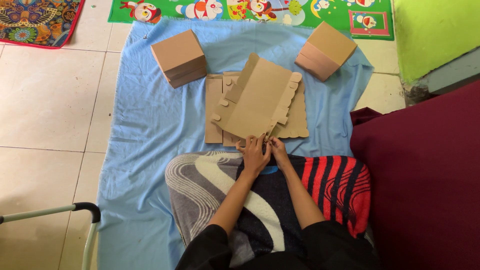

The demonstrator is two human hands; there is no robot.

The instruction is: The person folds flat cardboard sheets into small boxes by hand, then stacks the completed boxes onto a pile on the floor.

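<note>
A flat brown cardboard box blank (255, 100) with scalloped flaps lies tilted on top of a stack of more flat blanks (214, 107) on the blue cloth (150, 125). My left hand (254, 155) and my right hand (278, 151) meet at the blank's near edge, fingers pinched on its lower corner. Both forearms reach out over a patterned blanket (200, 185) on my lap.
Two folded brown boxes stand on the cloth, one at the back left (179, 57), one at the back right (326, 50). A dark red cushion (425, 175) fills the right side. A colourful cartoon mat (250, 10) lies beyond. A metal handle (75, 212) sits at lower left on white tiles.
</note>
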